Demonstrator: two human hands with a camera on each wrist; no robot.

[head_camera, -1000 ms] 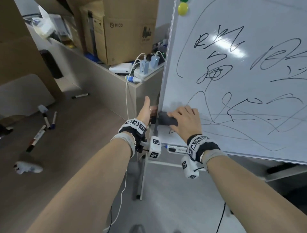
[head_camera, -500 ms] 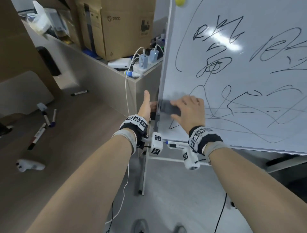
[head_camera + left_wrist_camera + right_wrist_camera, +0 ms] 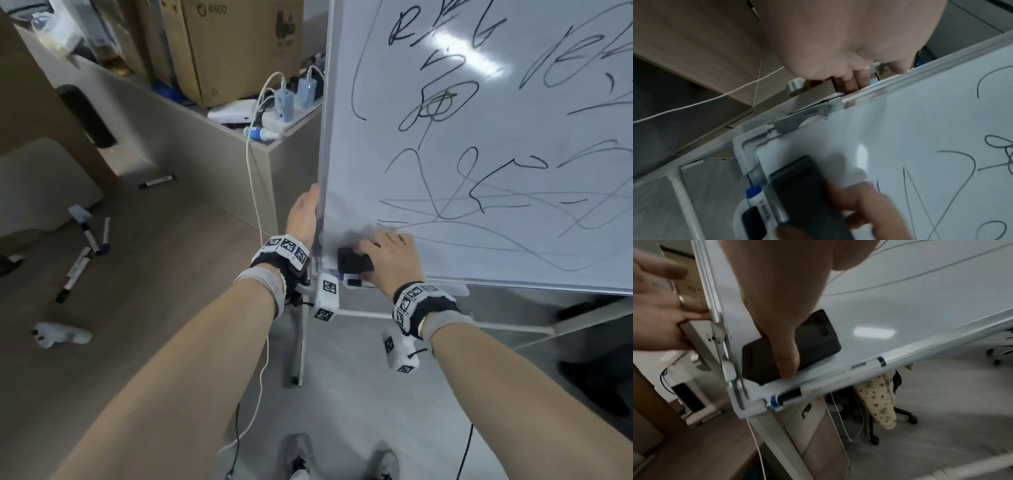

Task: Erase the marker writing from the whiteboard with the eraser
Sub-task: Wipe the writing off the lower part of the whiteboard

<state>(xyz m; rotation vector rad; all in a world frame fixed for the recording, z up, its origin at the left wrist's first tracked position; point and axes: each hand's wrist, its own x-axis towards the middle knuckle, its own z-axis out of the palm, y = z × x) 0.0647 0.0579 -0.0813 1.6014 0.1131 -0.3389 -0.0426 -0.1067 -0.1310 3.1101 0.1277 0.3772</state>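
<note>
A whiteboard [image 3: 479,219] on a stand carries black marker scribbles over most of its face. My right hand [image 3: 390,257] grips a black block eraser [image 3: 352,262] and presses it flat on the board's bottom left corner; the right wrist view shows the eraser [image 3: 813,340] under my thumb, just above the tray. The eraser [image 3: 803,194] appears blurred in the left wrist view. My left hand [image 3: 305,214] holds the board's left edge, fingers curled behind the frame [image 3: 851,81]. The patch around the eraser is free of marks.
A blue-capped marker [image 3: 818,389] lies in the tray below the eraser. Several markers [image 3: 85,253] and a white controller [image 3: 61,335] lie on the brown floor at left. A counter [image 3: 219,144] with boxes, chargers and a hanging white cable [image 3: 253,192] stands behind the board's left edge.
My right hand has slid the eraser down from mid-left of the board to the bottom left corner. The left hand keeps its hold on the board's edge.
</note>
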